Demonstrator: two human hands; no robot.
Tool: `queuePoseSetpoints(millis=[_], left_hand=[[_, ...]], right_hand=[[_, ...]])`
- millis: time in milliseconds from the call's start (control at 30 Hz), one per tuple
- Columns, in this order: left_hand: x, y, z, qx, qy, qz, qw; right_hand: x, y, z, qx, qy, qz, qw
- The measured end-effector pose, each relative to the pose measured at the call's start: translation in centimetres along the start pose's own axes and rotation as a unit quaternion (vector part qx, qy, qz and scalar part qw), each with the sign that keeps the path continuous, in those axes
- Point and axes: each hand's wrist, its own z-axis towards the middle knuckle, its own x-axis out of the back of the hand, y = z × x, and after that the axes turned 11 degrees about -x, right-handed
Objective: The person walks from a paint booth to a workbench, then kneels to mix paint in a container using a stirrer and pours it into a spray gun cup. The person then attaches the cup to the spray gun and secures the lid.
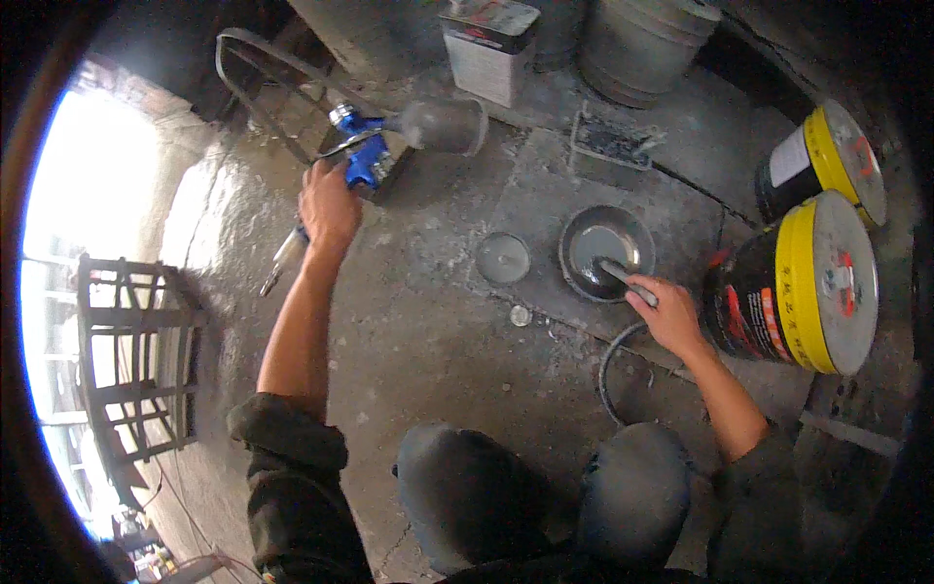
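At the upper left, my left hand (329,206) is closed on a blue spray gun (370,161), its grey cup (440,127) pointing to the right. Below that hand sticks out a pale, slim piece with a dark tip (282,261); whether it joins the gun I cannot tell. My right hand (666,316) grips the handle of a brush (632,284), whose head dips into a round dark pan (650,243) of grey liquid. Left of the pan, apart from it, lies a round shallow lid-like dish (502,258).
Two black buckets with yellow bands (796,282) stand at the right. Behind the pan are a small tray (611,146), a rectangular tin (491,54) and a grey bucket (642,49). A hose (605,380) curves near my right knee; a slatted rack (141,365) stands at left.
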Motion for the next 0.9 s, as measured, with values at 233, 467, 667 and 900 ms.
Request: queuePoseSetpoints(millis=[233, 467, 667, 900], left_hand=[[4.6, 4.1, 1.5, -0.036, -0.027, 0.119, 0.992], [6.5, 6.2, 2.6, -0.021, -0.033, 0.130, 0.991], [7.3, 6.6, 3.0, -0.027, -0.034, 0.151, 0.988], [7.7, 6.9, 2.6, -0.016, -0.046, 0.156, 0.987]], right_hand=[[-0.4, -0.2, -0.1, 0.008, 0.037, 0.009, 0.999], [0.4, 1.5, -0.2, -0.003, 0.015, 0.005, 1.000], [0.8, 2.2, -0.3, 0.013, 0.017, 0.024, 0.999], [1.1, 2.1, -0.1, 0.011, 0.014, 0.035, 0.999]])
